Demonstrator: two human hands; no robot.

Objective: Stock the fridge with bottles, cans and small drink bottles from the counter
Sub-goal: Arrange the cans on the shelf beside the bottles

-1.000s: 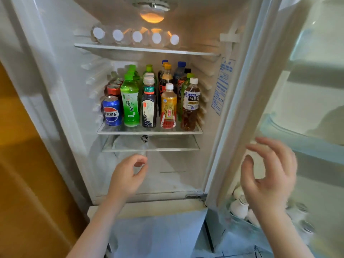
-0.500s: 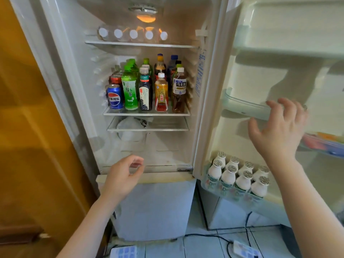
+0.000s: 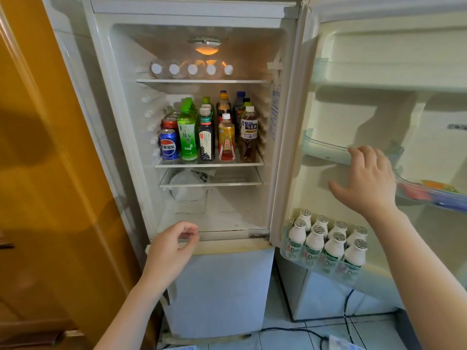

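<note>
Slamming the fridge door [image 3: 353, 109] is the likeliest trouble, I judge. The small drink bottles [image 3: 314, 241], packed two rows deep in the lower door bin [image 3: 286, 248], are squat white plastic with foil caps, and a hard swing could knock them over or out. The right grip [image 3: 366, 183] is released, fingers spread at the clear rail of the middle door bin [image 3: 326, 150]; pushing there might flex that thin plastic. The left grip [image 3: 174, 246] is empty, fingers loosely curled, in front of the cabinet's lower lip. On the glass shelf [image 3: 209, 163], tall, slick plastic bottles [image 3: 227, 137] stand crowded up to the front edge beside smooth aluminium cans [image 3: 168, 145], so a jolt could tip the front row. Clear water bottles [image 3: 192, 69] lie on the top shelf with their round white caps outward, and they could roll.
</note>
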